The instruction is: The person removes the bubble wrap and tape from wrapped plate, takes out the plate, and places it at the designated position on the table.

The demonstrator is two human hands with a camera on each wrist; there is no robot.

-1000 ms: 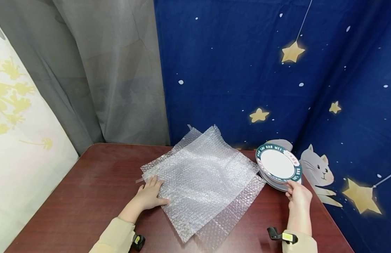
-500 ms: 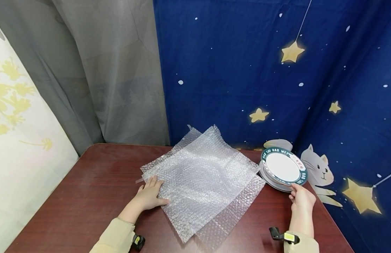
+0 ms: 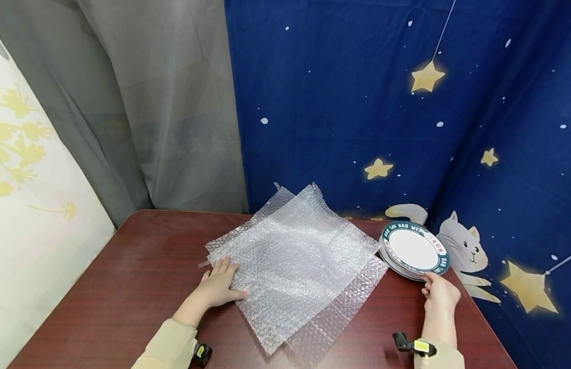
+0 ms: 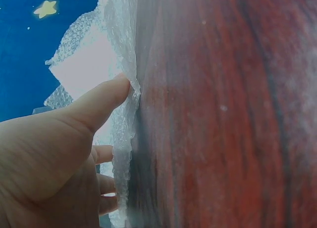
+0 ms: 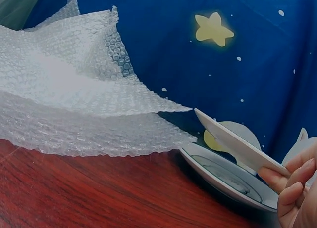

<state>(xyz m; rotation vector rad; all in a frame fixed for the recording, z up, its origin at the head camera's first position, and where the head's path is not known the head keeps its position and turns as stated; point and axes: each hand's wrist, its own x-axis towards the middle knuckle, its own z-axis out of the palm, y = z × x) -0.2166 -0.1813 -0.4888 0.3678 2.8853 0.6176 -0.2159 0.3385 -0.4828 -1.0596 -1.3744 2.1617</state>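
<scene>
My right hand (image 3: pixel 441 297) pinches the near edge of a white plate (image 3: pixel 412 248) with a dark green lettered rim. In the right wrist view that plate (image 5: pixel 237 141) is tilted just above a second plate (image 5: pixel 223 176) lying on the table, with a gap between them. Sheets of clear bubble wrap (image 3: pixel 294 256) lie crossed in the middle of the table. My left hand (image 3: pixel 218 284) rests on their left edge, thumb and fingers spread. The left wrist view shows the thumb (image 4: pixel 104 99) along the edge of the wrap (image 4: pixel 124 45).
Both plates are at the right end of the dark red wooden table (image 3: pixel 128 277), close to its right edge. A blue star-patterned curtain (image 3: pixel 322 92) and a grey curtain (image 3: pixel 188 128) hang behind the table. The bubble wrap's right corner reaches the plates.
My right hand first shifted right with the upper plate, then lowered it closer to the plate beneath. My left hand and the bubble wrap have stayed in place.
</scene>
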